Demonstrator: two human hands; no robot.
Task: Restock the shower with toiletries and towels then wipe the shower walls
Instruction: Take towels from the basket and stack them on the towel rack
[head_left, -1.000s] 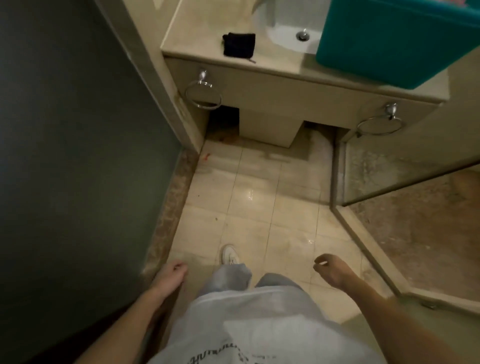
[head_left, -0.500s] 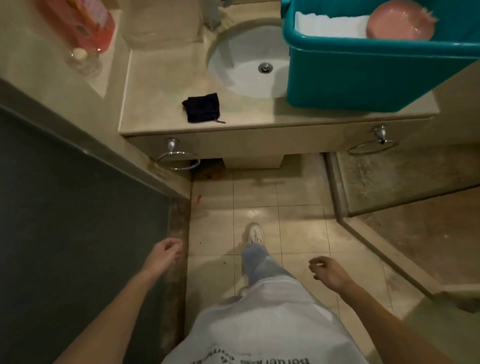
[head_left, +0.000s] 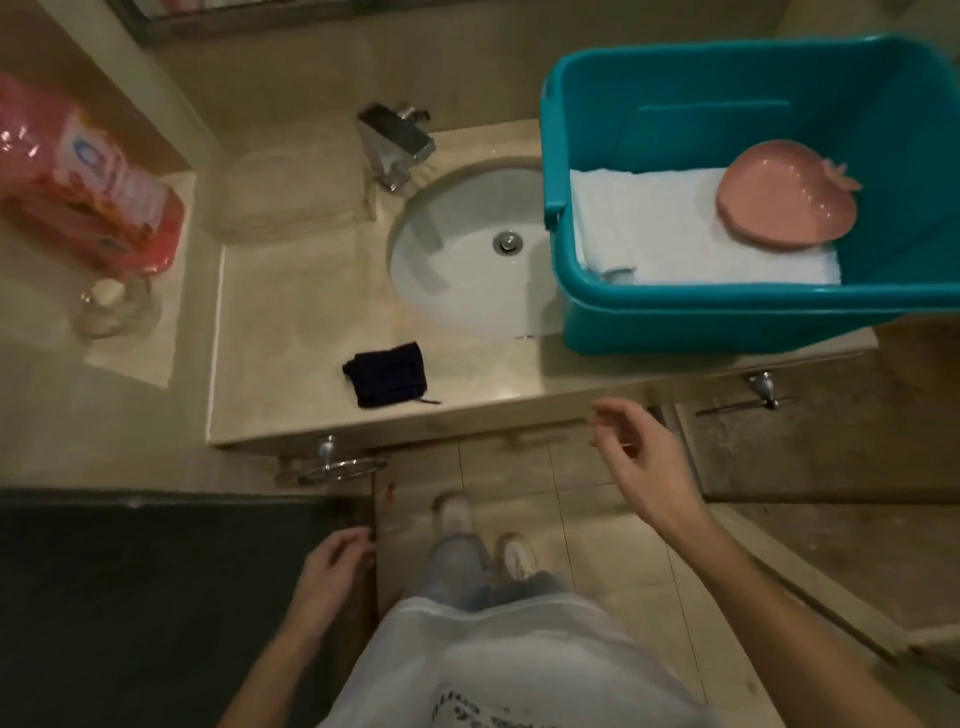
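So in the last second they've walked right up to the vanity. The whole sink top is in view now instead of just its front edge, and the right hand (head_left: 639, 457) has come up from hip level to just short of the counter (head_left: 291, 322) lip. The left hand (head_left: 332, 566) has stayed low by the edge of the dark panel.

Only the head view to go on:

- Right hand is loose, with fingers half curled and thumb apart, and it has nothing in it. It points roughly toward the teal tub (head_left: 727, 317), so my guess is it's going for that.
- Left hand is also empty, with fingers hanging softly curled. It's close to the panel edge, but I can't tell if it's touching.
- The tub sits on the right end of the counter, partly overhanging the sink basin (head_left: 467, 270). Makes sense as a carry-in bin parked next to the shower.
- Inside it is a folded white towel (head_left: 665, 234), laid flat, with a pink dish (head_left: 784, 202) resting on top. That's the restock stuff, and it's still all in the tub.
- A dark cloth (head_left: 387, 374) lies near the counter's front edge, well apart from the tub. Probably the wiping rag, left handy for later.
- Off to the left on a ledge are a pink pouch (head_left: 88, 182) and a glass jar (head_left: 111, 306), not in play yet.
- The shower floor (head_left: 857, 561) is off to their right, behind a glass edge.

Looks like the very start, with nothing moved into the shower so far.
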